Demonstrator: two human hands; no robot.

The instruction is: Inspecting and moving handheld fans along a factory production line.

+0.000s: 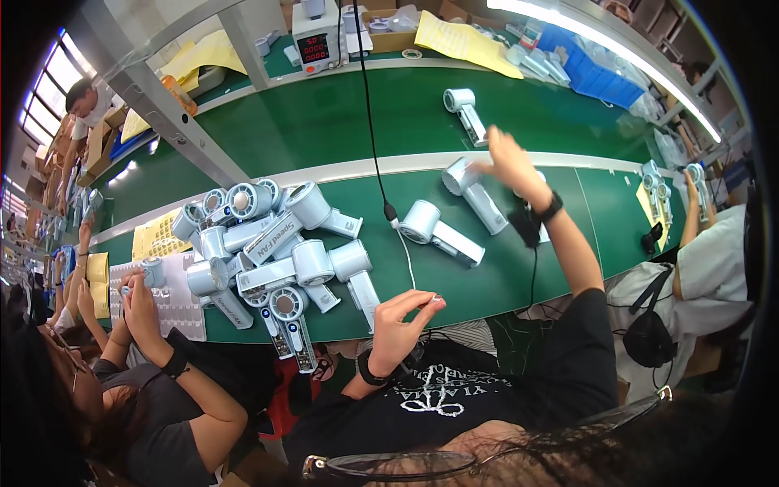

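My left hand (pixel 403 329) is closed in a pinch near the table's front edge. A thin white cable (pixel 404 247) runs down to its fingers from a black connector (pixel 389 213). My right hand (pixel 519 170) is stretched out with fingers apart, slightly blurred. Its fingers are beside the round head of a pale blue handheld fan (pixel 484 207); I cannot tell whether they touch. Another handheld fan (pixel 442 233) lies left of that one. Farther back, a third fan (pixel 466 115) lies with parts of its handle exposed. Something partly hidden lies below my right wrist.
A pile of handheld fans (pixel 284 243) covers the table left of my hands, some jutting over the edge. A black cord (pixel 369 105) hangs from above. Behind stand a power supply (pixel 316 45) and blue bin (pixel 604 77). Co-workers sit left and right.
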